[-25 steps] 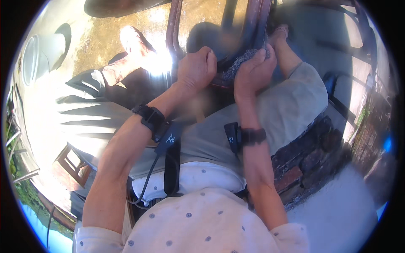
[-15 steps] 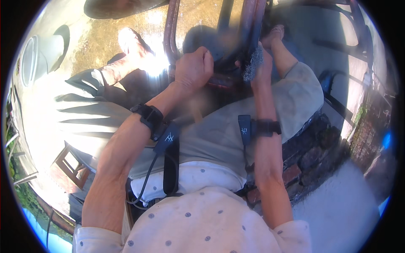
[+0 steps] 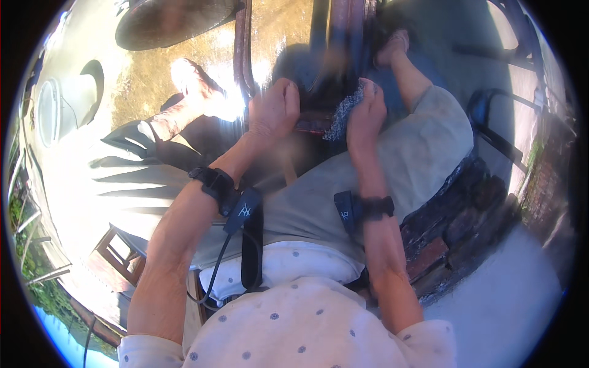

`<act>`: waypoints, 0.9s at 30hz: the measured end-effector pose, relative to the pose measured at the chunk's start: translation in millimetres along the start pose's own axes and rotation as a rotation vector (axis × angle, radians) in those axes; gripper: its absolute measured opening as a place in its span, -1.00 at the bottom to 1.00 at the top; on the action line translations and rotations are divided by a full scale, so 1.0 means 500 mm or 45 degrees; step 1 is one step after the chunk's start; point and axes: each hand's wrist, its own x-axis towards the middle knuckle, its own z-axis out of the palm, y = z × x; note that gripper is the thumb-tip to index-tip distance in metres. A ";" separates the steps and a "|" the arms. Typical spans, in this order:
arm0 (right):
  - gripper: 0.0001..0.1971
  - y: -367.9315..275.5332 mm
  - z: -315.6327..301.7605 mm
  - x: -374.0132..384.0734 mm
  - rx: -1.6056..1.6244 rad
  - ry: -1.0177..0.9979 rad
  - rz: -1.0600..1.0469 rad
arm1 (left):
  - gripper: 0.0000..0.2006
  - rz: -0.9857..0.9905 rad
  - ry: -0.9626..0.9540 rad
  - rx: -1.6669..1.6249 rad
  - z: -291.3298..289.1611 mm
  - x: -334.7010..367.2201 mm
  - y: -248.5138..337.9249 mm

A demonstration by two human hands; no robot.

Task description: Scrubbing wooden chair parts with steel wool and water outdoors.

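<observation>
A wet, dark reddish-brown wooden frame [image 3: 243, 52], like part of a chair or stool, stands between my legs. My left hand [image 3: 274, 111] is closed in a fist around its near left corner; the fingertips are hidden. In my right hand [image 3: 368, 115] is a grey steel wool scrubber [image 3: 343, 115], pinched between thumb and fingers. The scrubber lies at the right end of the frame's near rail [image 3: 310, 126]; whether it presses on the wood I cannot tell. Dark bands circle both wrists.
A white bucket [image 3: 52, 110] stands on the wet floor at the left. At the far left is a dark round basin-like object [image 3: 175, 24]. My bare feet flank the frame. Dark chair-like bars [image 3: 500, 132] and stacked bricks [image 3: 457, 230] are at the right.
My right hand has moved left and nearer to me with the scrubber, from the frame's right upright toward the near rail. My left hand keeps its hold. The whole view has shifted slightly.
</observation>
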 end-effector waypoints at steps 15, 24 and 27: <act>-0.60 -0.027 0.005 -0.081 -0.216 -0.054 -0.965 | -0.74 0.120 0.034 0.098 -0.004 -0.005 0.018; -0.58 -0.056 0.025 -0.038 -0.215 0.099 -1.004 | -0.73 0.112 0.077 0.138 0.008 0.009 -0.001; -0.61 -0.029 0.017 -0.103 -0.207 -0.016 -0.981 | -0.73 0.039 0.057 0.045 0.009 0.010 -0.006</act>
